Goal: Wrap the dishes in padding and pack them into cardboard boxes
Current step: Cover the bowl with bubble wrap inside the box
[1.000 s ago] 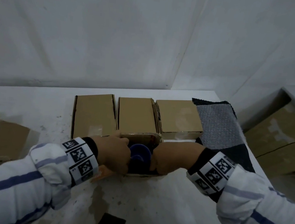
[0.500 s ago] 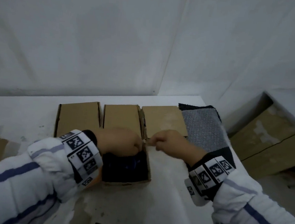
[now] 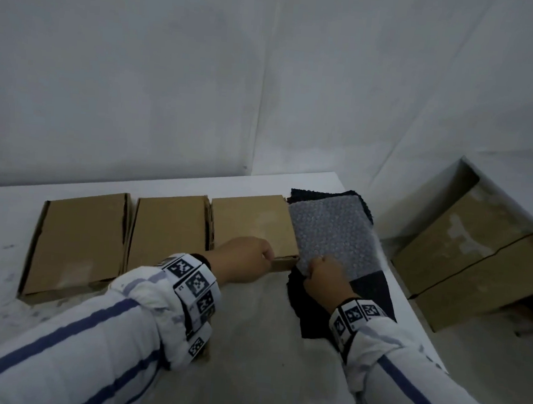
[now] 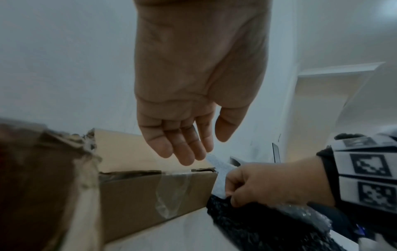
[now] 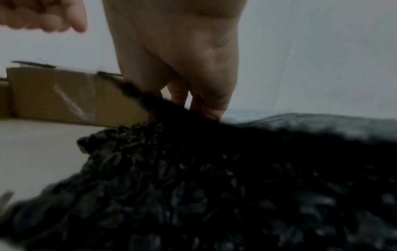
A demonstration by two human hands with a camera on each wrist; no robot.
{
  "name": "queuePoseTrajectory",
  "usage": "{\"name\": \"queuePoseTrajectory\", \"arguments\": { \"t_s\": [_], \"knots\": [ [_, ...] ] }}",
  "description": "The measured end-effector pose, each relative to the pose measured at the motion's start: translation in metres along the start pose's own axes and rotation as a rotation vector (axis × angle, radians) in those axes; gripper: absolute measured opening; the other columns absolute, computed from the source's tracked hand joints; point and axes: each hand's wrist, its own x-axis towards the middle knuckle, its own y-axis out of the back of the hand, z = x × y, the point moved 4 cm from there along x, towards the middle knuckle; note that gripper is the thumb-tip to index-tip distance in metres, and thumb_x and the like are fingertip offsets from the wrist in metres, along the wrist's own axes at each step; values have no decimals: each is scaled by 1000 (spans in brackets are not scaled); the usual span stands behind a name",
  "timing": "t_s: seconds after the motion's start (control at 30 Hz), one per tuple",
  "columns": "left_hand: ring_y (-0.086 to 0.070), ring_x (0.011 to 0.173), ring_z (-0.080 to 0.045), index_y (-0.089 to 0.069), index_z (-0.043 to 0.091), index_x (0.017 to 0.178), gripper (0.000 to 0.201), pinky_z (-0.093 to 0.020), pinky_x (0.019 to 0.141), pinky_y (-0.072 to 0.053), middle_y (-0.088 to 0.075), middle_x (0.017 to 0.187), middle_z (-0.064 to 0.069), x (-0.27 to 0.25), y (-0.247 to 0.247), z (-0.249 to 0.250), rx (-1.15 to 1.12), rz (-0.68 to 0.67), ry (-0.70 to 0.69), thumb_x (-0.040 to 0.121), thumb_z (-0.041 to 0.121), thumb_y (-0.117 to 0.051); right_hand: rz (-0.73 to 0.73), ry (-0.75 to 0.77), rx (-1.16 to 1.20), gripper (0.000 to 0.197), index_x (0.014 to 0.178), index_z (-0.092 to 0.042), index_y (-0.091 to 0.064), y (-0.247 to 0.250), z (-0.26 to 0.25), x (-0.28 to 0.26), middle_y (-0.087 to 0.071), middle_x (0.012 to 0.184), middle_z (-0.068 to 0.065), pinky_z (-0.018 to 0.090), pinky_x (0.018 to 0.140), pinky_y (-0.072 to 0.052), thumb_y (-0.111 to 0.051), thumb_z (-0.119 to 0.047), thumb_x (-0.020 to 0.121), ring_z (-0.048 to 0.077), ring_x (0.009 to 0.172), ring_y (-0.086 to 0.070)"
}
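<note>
Three closed cardboard boxes lie in a row on the white table: left, middle and right. A grey bubble-wrap sheet lies to their right on top of black bubble wrap. My right hand pinches the near left corner of the grey sheet, fingers dug into the black wrap. My left hand hovers over the right box's front corner, with relaxed fingers that hold nothing. No dish shows.
A large taped cardboard box stands on the floor past the table's right edge. White walls close the far side. A torn brown cardboard flap sits blurred under my left forearm.
Both hands have left the open box with the blue dish and moved right. The right hand has taken hold of the grey bubble wrap's corner; the left hand came alongside, empty.
</note>
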Motion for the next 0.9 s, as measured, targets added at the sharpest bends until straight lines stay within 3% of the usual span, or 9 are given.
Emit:
{"name": "queuePoseTrajectory", "arguments": {
  "t_s": [0.07, 0.13, 0.23, 0.33, 0.43, 0.53, 0.7, 0.8, 0.9],
  "knots": [
    [-50, 97, -19, -56, 17, 123, 29, -27, 77, -39, -55, 123, -5, 5, -2, 1, -27, -8, 7, 98, 24, -44, 34, 8, 24, 14, 81, -6, -58, 1, 4, 4, -58, 98, 15, 27, 69, -38, -48, -10, 90, 25, 84, -55],
    [-49, 94, -18, -57, 16, 121, 28, -27, 76, -39, -55, 122, -5, 7, -1, 2, -64, -4, 20, 97, 23, -45, 14, -36, 90, 39, 55, -13, -38, 3, 11, 10, -48, 67, 7, 24, 59, -34, -44, -8, 93, 17, 56, -40],
    [-52, 99, -19, -60, 14, 118, 27, -27, 79, -41, -57, 122, -4, 11, -1, 5, -78, 13, 29, 95, 23, -48, -21, -129, 305, 40, 55, -20, -35, 13, 24, 17, -36, 60, -2, 23, 68, -35, -43, -12, 93, 13, 55, -35],
    [-54, 100, -21, -61, 8, 106, 29, -26, 80, -40, -60, 112, -7, 11, 1, 9, -86, 46, 47, 97, 31, -46, 169, -184, 698, 35, 54, -19, -36, 32, 33, 13, -37, 60, -1, 29, 67, -33, -49, -15, 87, 17, 58, -36],
    [-56, 95, -29, -56, 7, 95, 51, -31, 79, -41, -56, 93, -12, 9, 3, 13, -176, 89, 72, 98, 51, -30, 360, 46, 938, 35, 54, -15, -31, 54, 12, -4, -31, 60, 5, 31, 59, -26, -51, -6, 80, 16, 60, -33],
    [-61, 94, -30, -61, 6, 104, 66, -43, 92, -50, -66, 100, -15, 3, 2, 11, -771, 77, 133, 90, 64, -34, 290, 334, 928, 24, 61, 2, -56, 68, -34, -25, -55, 67, 17, 35, 65, -42, -53, -17, 75, 26, 66, -52],
    [-64, 68, -21, -66, 4, 85, 18, -30, 59, -51, -69, 74, -11, -13, 12, -11, -1119, 174, 213, 91, 20, -60, 21, 679, 950, 22, 75, 1, -71, 71, -96, -65, -64, 77, 3, 29, 80, -49, -63, -19, 72, 15, 81, -60],
    [-64, 61, -19, -63, 6, 82, 18, -26, 52, -52, -67, 70, -9, -30, 21, -23, -1232, 251, 156, 94, 9, -51, 167, 534, 1074, 20, 77, -2, -69, 74, -94, -58, -61, 80, 12, 32, 78, -49, -65, -22, 78, 17, 80, -58],
    [-66, 64, -22, -61, 3, 82, 21, -30, 63, -57, -65, 77, -13, -55, 34, -38, -1341, 247, 45, 95, 7, -46, 369, 153, 1109, 10, 73, -15, -58, 72, -70, -33, -55, 81, 5, 32, 70, -43, -63, -18, 81, 16, 76, -53]
  ]
}}
